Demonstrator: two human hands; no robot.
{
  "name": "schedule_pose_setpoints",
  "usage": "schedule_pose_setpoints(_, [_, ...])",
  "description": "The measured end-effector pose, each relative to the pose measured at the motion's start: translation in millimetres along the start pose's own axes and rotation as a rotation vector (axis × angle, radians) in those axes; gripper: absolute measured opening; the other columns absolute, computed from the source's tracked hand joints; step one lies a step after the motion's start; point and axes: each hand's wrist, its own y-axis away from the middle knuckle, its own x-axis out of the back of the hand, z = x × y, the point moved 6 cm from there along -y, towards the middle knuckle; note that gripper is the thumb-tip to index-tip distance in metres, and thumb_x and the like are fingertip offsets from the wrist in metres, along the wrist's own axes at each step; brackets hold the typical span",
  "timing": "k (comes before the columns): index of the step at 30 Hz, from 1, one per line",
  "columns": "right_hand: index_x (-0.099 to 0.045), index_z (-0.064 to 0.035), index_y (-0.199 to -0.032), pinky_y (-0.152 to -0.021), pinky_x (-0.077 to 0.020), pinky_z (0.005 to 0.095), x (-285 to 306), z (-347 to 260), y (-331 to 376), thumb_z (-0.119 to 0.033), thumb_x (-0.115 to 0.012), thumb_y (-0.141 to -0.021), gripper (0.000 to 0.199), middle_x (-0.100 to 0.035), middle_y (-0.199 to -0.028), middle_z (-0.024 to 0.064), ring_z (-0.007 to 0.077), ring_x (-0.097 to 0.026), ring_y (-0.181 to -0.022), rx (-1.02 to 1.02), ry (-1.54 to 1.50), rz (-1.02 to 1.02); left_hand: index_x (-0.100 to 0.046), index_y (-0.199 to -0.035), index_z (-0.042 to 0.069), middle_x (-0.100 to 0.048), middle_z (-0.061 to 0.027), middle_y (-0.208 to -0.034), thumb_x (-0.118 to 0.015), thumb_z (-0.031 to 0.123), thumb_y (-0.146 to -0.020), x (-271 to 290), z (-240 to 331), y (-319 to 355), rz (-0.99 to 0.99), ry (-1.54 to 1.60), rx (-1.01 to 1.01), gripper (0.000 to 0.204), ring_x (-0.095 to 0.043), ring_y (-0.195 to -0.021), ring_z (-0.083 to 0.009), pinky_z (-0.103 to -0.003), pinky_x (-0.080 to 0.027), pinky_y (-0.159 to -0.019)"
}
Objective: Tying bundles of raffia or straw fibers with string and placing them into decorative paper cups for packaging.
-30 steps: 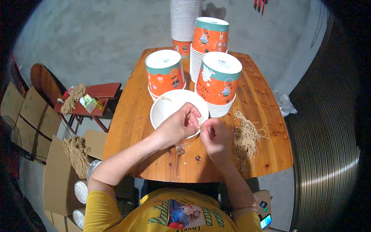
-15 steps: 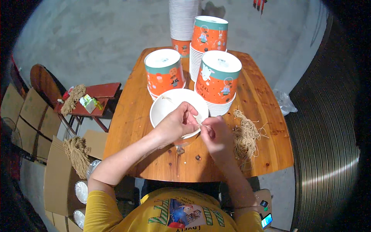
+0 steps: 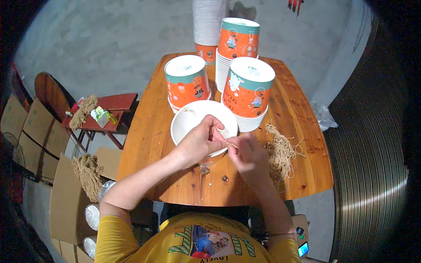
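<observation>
On the wooden desk (image 3: 302, 144), the left hand (image 3: 199, 142) grips the white bucket's (image 3: 184, 127) rim; the right hand (image 3: 247, 151) pinches a twine strand (image 3: 231, 144) beside the twine bundle (image 3: 280, 151).

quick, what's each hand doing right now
Left hand: closed, gripping the rim of the white paper bucket.
Right hand: pinching a thin piece of twine.
</observation>
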Motion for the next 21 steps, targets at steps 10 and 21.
schedule_pose_setpoints(10, [-0.061,-0.0055,-0.087,-0.048,-0.0429,0.0268,-2,4,0,0.001,-0.065,-0.075,0.015,-0.055,-0.07,0.0048,0.0119,-0.054,-0.054,-0.066,-0.048,0.002,-0.043,-0.103,0.001,-0.055,-0.0026,-0.079,-0.059,0.002,-0.083,-3,6,2,0.035,-0.075,-0.075,0.025,-0.054,-0.074,-0.0077,-0.023,-0.046,-0.068])
schedule_pose_setpoints(21, [-0.056,-0.0021,-0.089,-0.045,-0.0407,0.0213,-21,22,8,-0.005,-0.053,-0.089,0.005,-0.055,-0.059,0.0012,0.006,-0.052,-0.049,-0.568,-0.611,-0.153,-0.046,-0.103,0.003,-0.051,-0.0006,-0.082,-0.061,0.007,-0.085,-7,16,6,0.006,-0.215,-0.079,0.024,-0.051,-0.076,-0.0089,-0.024,-0.045,-0.07])
